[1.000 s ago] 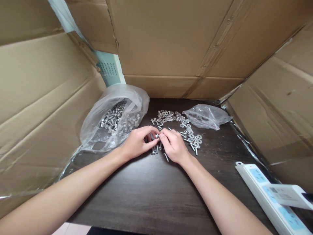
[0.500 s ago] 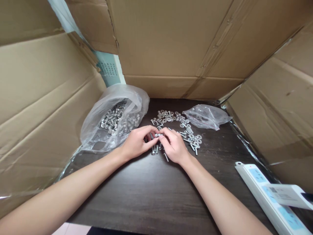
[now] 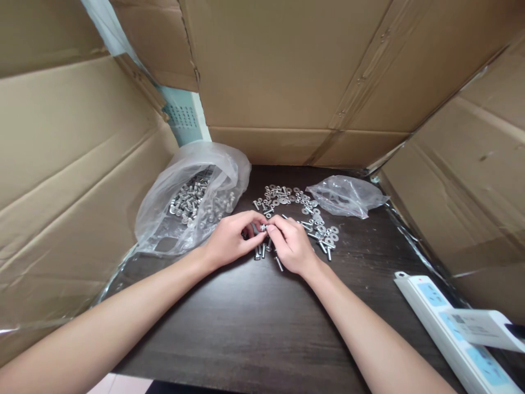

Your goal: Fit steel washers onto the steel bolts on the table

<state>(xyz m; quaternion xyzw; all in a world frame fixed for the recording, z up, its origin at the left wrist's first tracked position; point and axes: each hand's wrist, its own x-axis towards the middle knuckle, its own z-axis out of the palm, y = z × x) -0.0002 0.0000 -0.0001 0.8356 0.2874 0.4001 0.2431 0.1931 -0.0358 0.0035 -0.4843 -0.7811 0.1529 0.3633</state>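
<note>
Dark wooden table (image 3: 254, 323); hands (image 3: 263, 241) on bolt (image 3: 263, 227); no legible writing

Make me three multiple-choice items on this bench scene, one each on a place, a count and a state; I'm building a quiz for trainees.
1. Where does the big bag of bolts lie?
A. Right of the hands
B. Left of the hands
C. On the power strip

2. How many plastic bags are on the table?
A. One
B. Two
C. Four

3. What are the hands doing?
A. Both lie flat and empty
B. One is inside a bag
C. Both pinch a small bolt between their fingertips

Key: 1 B, the big bag sits left of the left hand. 2 B, that bag and a small bag lie on the table. 3 C, the left hand and right hand meet on a bolt, loose washers beyond them; the power strip lies far right.
</note>
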